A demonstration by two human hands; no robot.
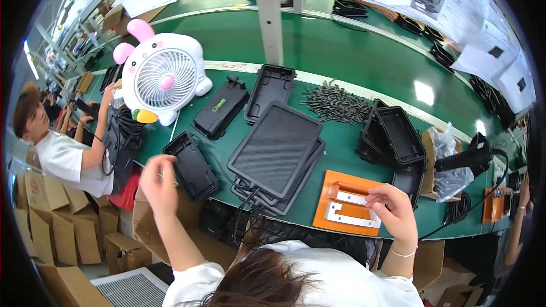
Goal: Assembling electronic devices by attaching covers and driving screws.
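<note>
Left hand (158,185) and right hand (392,207) are hanging well apart. Orange fixture (354,208) is lying on the counter (224,152), just left of the nearer right hand, white bars running roughly sideways. Right thumb and fingers are spreading, contact unclear; left fingers are curling, contents unclear.

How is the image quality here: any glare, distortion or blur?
Head view: a white glare patch sits on the far green surface; head view: fisheye bending curves the pale strip beyond the bench, and the corners go black; head view: the left hand looks slightly soft, possibly from motion, while the orange plate reads clearly.
</note>
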